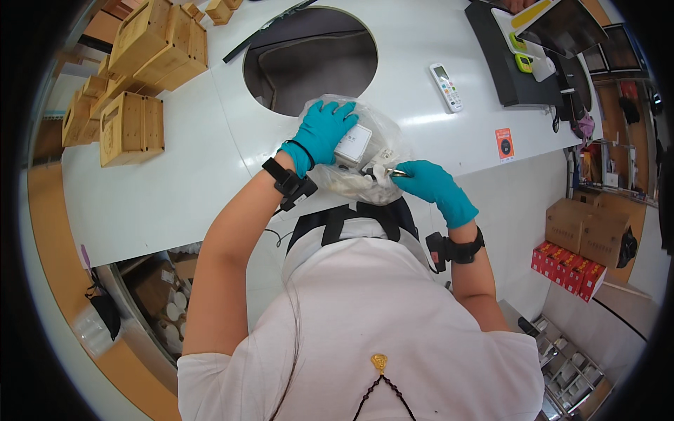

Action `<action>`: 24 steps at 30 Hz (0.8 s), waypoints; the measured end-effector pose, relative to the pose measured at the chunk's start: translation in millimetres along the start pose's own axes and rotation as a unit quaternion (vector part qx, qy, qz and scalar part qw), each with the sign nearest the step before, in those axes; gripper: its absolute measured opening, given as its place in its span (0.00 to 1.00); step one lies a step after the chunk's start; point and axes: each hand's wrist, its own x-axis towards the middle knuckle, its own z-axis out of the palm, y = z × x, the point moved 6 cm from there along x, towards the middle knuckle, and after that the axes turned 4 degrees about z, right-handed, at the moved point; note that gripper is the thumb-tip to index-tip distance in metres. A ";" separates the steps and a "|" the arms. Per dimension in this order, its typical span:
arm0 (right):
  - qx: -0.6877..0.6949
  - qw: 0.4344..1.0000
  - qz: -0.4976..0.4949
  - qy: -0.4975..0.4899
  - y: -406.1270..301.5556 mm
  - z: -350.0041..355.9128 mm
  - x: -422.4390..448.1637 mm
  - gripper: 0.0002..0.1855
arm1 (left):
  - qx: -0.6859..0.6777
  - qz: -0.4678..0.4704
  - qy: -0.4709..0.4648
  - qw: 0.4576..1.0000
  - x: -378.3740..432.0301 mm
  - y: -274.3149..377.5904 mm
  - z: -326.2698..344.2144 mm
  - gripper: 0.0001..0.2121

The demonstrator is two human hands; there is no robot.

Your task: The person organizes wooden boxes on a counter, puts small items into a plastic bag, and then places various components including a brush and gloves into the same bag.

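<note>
In front of me a clear plastic bag (387,123) lies at the counter's near edge with mixed items inside. My left hand (322,131), in a teal glove, grips the bag from its left side; the thumb is hidden. Against that hand sits a small white box (354,143) with printing on its lid. My right hand (436,188), gloved the same way, holds a slim metal tool (398,172), most of it covered by the fingers. Its tip reaches a crumpled white piece (380,173), perhaps tissue, at the bag's right part.
A large round opening (316,58) is cut into the white counter (200,210) beyond the bag. Wooden boxes (142,126) stand at left. A remote control (446,88) and an orange card (504,144) lie right. Cardboard cartons (587,229) and red boxes (568,268) are stacked farther right.
</note>
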 end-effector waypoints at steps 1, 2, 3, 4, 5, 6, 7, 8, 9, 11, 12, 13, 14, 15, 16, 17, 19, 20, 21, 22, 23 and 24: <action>0.016 1.000 0.000 -0.010 2.8 1.8 0.9 0.16 | -0.003 0.010 0.006 1.000 0.1 0.4 1.0 0.41; 0.039 0.999 -0.002 -0.012 6.1 4.7 2.0 0.16 | -0.006 0.020 0.012 1.000 -0.9 1.0 1.9 0.40; 0.062 0.998 -0.004 -0.012 10.8 7.2 4.3 0.16 | -0.009 0.031 0.018 0.999 -0.7 2.1 -0.1 0.38; 0.087 0.996 -0.004 -0.011 15.3 9.1 5.7 0.17 | 0.003 0.050 0.062 0.997 -6.0 7.8 -14.8 0.35; 0.097 0.995 -0.007 -0.011 18.5 9.2 6.7 0.17 | -0.035 0.045 0.103 0.993 -12.7 8.9 -30.1 0.36; 0.107 0.994 -0.008 -0.012 21.4 11.0 7.2 0.17 | -0.075 0.039 0.143 0.986 -21.5 9.4 -45.1 0.36; 0.117 0.993 -0.008 -0.018 23.8 15.3 5.7 0.17 | -0.118 0.031 0.178 0.976 -30.5 10.2 -60.9 0.36; 0.118 0.993 0.002 -0.023 24.8 16.9 3.7 0.17 | -0.188 0.021 0.210 0.959 -36.7 7.9 -79.3 0.36; 0.115 0.993 0.007 -0.030 21.3 14.7 2.2 0.17 | -0.309 -0.019 0.234 0.922 -47.2 4.2 -96.3 0.36; 0.122 0.992 0.008 -0.035 19.5 14.2 4.3 0.16 | -0.529 -0.095 0.277 0.796 -72.2 -0.3 -116.1 0.36; 0.133 0.991 0.004 -0.034 20.7 14.1 4.3 0.17 | -0.570 -0.140 0.274 0.762 -88.9 -5.3 -116.4 0.35; 0.142 0.989 0.001 -0.033 21.8 13.9 4.5 0.17 | -0.608 -0.184 0.272 0.723 -108.5 -13.6 -113.0 0.33; 0.155 0.987 0.007 -0.042 20.7 12.8 3.5 0.17 | -0.651 -0.193 0.349 0.647 -132.4 -25.8 -106.8 0.33; 0.168 0.984 0.013 -0.051 19.3 10.8 2.1 0.16 | -0.685 -0.198 0.420 0.562 -148.2 -34.4 -105.7 0.32; 0.181 0.981 0.020 -0.059 19.2 10.2 1.3 0.16 | -0.715 -0.203 0.465 0.481 -160.9 -42.6 -103.1 0.31; 0.222 0.974 0.029 -0.044 21.7 8.8 0.8 0.16 | -0.738 -0.206 0.506 0.396 -171.7 -50.4 -100.5 0.30; 0.295 0.954 0.040 -0.019 22.8 4.8 -0.3 0.16 | -0.624 -0.318 0.506 0.504 -189.4 -66.1 -91.3 0.32; 0.323 0.946 0.018 -0.024 19.3 -0.4 -2.5 0.16 | -0.554 -0.364 0.470 0.583 -191.9 -69.4 -88.4 0.33; 0.350 0.936 -0.004 -0.029 13.3 -10.2 -7.2 0.17 | -0.476 -0.406 0.426 0.653 -193.3 -73.9 -83.1 0.34; 0.378 0.925 -0.025 -0.034 6.2 -17.9 -12.7 0.17 | -0.293 -0.460 0.374 0.750 -206.1 -87.1 -61.8 0.38; 0.421 0.905 -0.047 -0.031 0.8 -23.1 -15.9 0.18 | -0.224 -0.512 0.304 0.772 -213.7 -92.7 -35.0 0.41; 0.464 0.883 -0.069 -0.027 -3.6 -27.7 -19.4 0.18 | -0.147 -0.543 0.262 0.784 -220.4 -94.3 -5.0 0.43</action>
